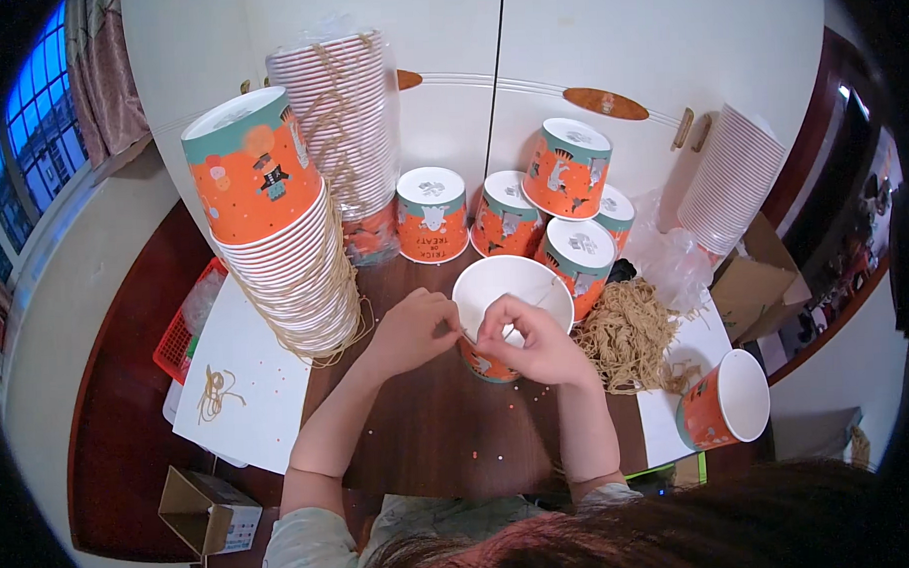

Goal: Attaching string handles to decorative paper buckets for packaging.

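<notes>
At left stands a tall stack of nested buckets (286,280). The left hand (413,328) has its fingers narrowed beside an upright paper bucket (494,273) on the worktop (410,441). The bucket looks light, thin-walled, easily dented; its rim should suit gripping best. The right hand (532,343) bunches its fingers over the mouth; whether either pinches cord cannot be told. Rightward, heaped cord (627,338) seems soft, tangle-prone.

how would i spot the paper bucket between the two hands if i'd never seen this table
Find the dark brown tabletop. Near its middle, the left hand and right hand are at an orange-and-teal paper bucket. Unlike the upside-down buckets just behind it, its round white mouth faces up.
</notes>
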The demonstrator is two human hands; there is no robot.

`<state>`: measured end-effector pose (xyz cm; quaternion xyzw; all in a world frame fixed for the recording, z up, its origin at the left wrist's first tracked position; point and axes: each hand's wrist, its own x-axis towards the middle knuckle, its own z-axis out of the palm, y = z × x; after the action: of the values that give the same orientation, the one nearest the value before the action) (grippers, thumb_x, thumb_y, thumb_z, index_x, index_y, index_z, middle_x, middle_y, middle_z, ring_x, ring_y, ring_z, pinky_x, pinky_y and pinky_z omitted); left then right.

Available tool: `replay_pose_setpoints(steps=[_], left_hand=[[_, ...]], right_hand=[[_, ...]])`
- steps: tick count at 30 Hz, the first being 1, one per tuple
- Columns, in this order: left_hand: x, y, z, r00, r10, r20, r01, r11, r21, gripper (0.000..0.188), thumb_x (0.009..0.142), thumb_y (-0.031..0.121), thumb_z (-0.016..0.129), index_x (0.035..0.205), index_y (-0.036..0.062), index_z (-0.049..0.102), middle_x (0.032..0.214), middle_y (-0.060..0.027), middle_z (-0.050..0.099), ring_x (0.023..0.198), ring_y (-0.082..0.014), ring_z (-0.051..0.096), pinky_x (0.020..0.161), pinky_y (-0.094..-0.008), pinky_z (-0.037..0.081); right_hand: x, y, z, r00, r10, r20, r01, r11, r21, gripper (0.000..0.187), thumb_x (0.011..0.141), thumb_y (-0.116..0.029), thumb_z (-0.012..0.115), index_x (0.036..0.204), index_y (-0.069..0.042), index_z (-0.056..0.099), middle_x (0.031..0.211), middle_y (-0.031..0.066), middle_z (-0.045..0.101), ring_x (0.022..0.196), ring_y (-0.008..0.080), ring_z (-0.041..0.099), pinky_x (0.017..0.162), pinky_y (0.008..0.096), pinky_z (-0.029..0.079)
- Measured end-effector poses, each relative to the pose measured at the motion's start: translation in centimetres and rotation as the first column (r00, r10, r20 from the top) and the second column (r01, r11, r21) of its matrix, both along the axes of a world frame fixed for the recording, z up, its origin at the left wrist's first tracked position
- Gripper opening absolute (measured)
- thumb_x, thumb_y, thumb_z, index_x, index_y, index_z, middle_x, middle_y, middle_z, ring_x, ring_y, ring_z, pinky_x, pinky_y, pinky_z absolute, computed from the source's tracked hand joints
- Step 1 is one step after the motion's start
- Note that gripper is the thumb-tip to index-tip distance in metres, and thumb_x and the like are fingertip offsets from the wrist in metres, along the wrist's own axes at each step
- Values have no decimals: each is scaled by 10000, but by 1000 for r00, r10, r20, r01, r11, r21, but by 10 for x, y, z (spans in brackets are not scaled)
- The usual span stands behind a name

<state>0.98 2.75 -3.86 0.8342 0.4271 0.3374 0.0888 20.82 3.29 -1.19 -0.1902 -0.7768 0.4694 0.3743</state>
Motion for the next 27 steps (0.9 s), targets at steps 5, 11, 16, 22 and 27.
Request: replay_pose_setpoints(steps=[5,11,16,22,27], left_hand=[[-10,10,-12,997,-60,-46,59,998,-26,137,659,125,629,745,65,541,748,-64,542,750,-236,523,665,-338,433],[-22,15,-8,997,-13,76,46,891,-451,155,726,145,593,823,27,618,751,-101,621,669,-185,588,627,-295,457],[-18,16,-3,981,-106,162,193,608,-770,212,791,187,574,861,-6,626,736,-35,634,666,-61,545,605,-242,443],[-17,17,-15,955,-196,222,296,686,-664,215,758,197,590,778,-12,636,611,-50,597,572,-71,507,550,-266,427],[-11,19,-18,972,-145,185,233,704,-671,192,732,168,584,765,-12,640,603,-68,606,551,-71,509,540,-260,422]], right_hand=[[-5,-18,11,895,93,437,-233,932,278,109,759,-81,562,857,-53,521,753,85,571,658,225,570,587,312,450],[-19,-31,-15,787,62,614,-322,890,323,162,781,-153,533,897,-44,505,810,132,588,778,308,574,687,396,448],[-33,-31,-31,692,-24,722,-346,866,360,196,792,-191,517,882,-17,528,808,147,591,796,301,579,706,390,456],[-37,-22,-43,637,-99,765,-345,851,397,224,790,-178,509,956,-32,544,751,147,598,745,301,592,660,402,460],[-36,-21,-47,653,-118,749,-344,834,431,212,784,-142,485,963,-46,544,646,132,582,622,298,592,554,409,457]])
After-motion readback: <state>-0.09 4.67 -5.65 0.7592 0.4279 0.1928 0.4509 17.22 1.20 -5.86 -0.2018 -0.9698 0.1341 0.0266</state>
